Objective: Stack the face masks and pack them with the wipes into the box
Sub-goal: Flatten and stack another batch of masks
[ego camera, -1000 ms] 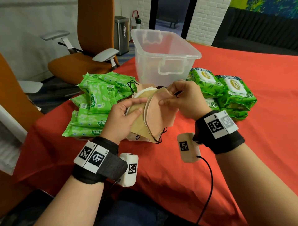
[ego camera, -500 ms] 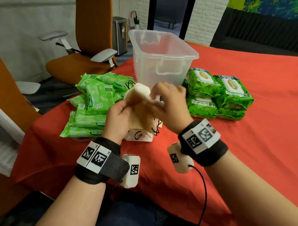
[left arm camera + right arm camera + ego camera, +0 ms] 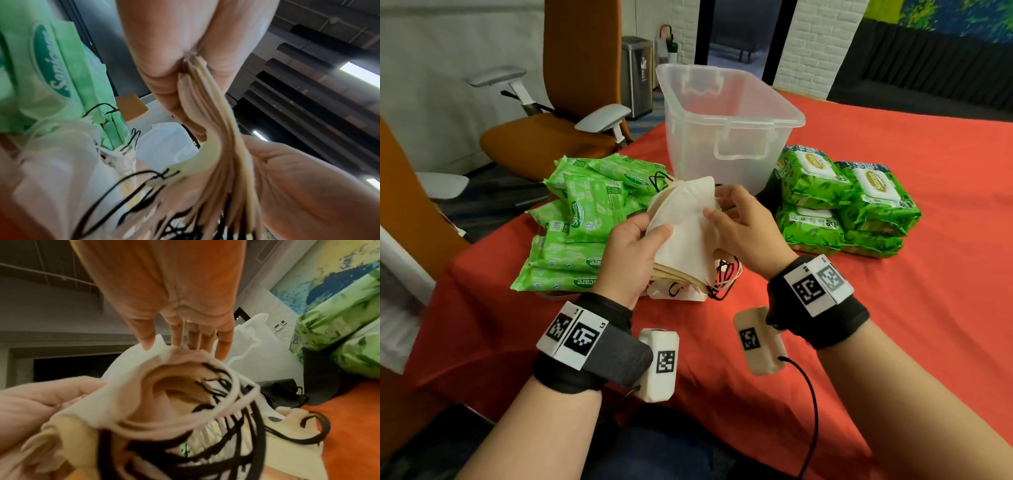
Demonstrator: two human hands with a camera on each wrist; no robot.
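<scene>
Fingers (image 3: 659, 233) of left hand (image 3: 631, 255) clamp masks (image 3: 683, 224); right hand (image 3: 743, 229) has just added a white one, steadying it; box (image 3: 729, 120) unfilled.

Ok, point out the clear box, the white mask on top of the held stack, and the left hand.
clear box (image 3: 743, 113), head view, near rim above the handle.
white mask (image 3: 681, 219), head view, middle of its top face.
left hand (image 3: 630, 253), head view, back of the hand.
</scene>
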